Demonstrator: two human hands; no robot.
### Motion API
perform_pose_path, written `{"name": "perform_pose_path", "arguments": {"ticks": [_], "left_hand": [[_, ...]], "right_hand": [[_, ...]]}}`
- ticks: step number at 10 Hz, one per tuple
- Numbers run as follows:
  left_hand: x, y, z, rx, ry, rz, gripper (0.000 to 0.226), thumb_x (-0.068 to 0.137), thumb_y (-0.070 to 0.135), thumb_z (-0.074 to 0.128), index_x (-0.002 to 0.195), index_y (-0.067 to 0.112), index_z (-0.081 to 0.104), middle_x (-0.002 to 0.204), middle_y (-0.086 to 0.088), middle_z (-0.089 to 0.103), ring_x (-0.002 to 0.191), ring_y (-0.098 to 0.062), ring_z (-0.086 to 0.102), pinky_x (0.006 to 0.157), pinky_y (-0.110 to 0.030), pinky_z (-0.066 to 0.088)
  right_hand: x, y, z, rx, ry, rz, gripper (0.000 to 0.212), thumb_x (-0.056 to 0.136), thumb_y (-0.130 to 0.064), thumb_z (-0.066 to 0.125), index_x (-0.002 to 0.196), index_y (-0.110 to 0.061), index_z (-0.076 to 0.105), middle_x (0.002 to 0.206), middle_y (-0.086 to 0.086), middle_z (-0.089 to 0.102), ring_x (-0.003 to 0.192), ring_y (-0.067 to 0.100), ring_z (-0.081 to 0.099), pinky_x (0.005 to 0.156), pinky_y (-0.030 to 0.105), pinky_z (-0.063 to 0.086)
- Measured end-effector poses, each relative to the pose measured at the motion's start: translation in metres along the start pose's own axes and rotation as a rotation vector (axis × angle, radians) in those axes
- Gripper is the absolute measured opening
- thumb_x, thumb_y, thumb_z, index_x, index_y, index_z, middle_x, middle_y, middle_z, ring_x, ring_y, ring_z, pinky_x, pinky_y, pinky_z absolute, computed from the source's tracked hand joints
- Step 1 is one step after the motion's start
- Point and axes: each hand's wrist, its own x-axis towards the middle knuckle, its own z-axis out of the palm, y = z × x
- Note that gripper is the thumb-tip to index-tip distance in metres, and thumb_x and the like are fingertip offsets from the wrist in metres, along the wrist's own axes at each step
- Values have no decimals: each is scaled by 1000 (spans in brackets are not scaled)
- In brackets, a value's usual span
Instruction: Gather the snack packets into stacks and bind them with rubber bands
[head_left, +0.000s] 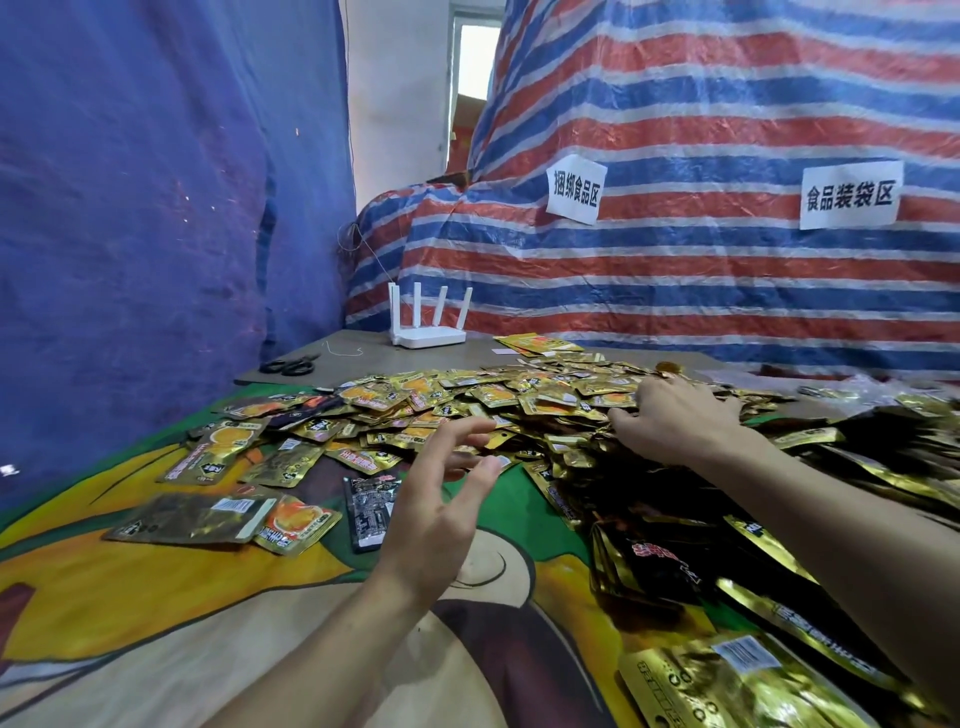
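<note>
**Packets heaped right of centre, tools along the far edge**

A cloth (156, 597) covers the near table, with a board (363, 353) behind it. The pile of snack packets (519, 400) spreads across both, running down the right side. Loose packets (192, 519) lie apart at the left. The right hand (675, 421) rests on the pile; the left hand (436, 499) hovers before it, above the cloth. On the board, scissors (288, 365) lie far left and a router (428, 332) stands behind the pile. A tarp (727, 291) rises behind, bearing two paper signs (575, 189).

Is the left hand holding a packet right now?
No, the left hand hovers over the mat with fingers spread, holding nothing.
</note>
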Motion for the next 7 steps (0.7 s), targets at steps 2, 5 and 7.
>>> {"name": "perform_pose_path", "arguments": {"ticks": [2, 5, 7], "left_hand": [[0, -2, 3, 3, 8, 7, 27, 86, 37, 58, 112, 33, 65, 112, 17, 65, 108, -6, 61, 94, -22, 47], [2, -4, 1, 31, 23, 23, 28, 87, 35, 57, 114, 32, 66, 111, 15, 66, 110, -9, 60, 96, -27, 48], [-3, 12, 2, 10, 44, 130, 29, 89, 26, 58, 117, 31, 62, 112, 3, 67, 112, -15, 62, 100, -37, 48]], "right_hand": [[11, -1, 2, -44, -86, 49, 45, 99, -48, 37, 120, -15, 57, 138, 19, 53, 129, 40, 47, 109, 62, 29], [-32, -23, 3, 224, 255, -265, 56, 97, -55, 47, 140, -18, 46, 140, 12, 51, 128, 28, 45, 106, 48, 35], [-110, -25, 4, 897, 155, -556, 51, 91, -32, 69, 138, -33, 48, 133, -17, 54, 116, -4, 52, 97, 24, 48]]}}
